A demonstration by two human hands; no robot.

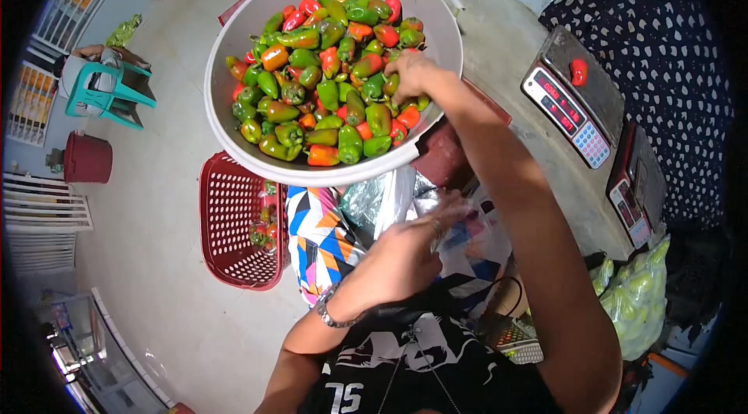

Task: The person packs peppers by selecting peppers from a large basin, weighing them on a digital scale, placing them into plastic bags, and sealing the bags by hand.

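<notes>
our right hand (pixel 413 76) reaches among peppers (pixel 290 134) in the tub (pixel 327 177) beneath it, apparently selecting; we cannot tell its grip, nor that of our blurred left hand (pixel 399 262), nearer us. lifting one calls for curled fingertips.

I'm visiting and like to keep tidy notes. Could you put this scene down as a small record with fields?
Right hand: among the peppers
Left hand: blurred, near clear plastic; grip unclear
Container: round, pale tub
Pepper colors: green, red, mixed
Nearer scale: one red pepper on top
Floor item: dark red basket, some peppers inside
</notes>
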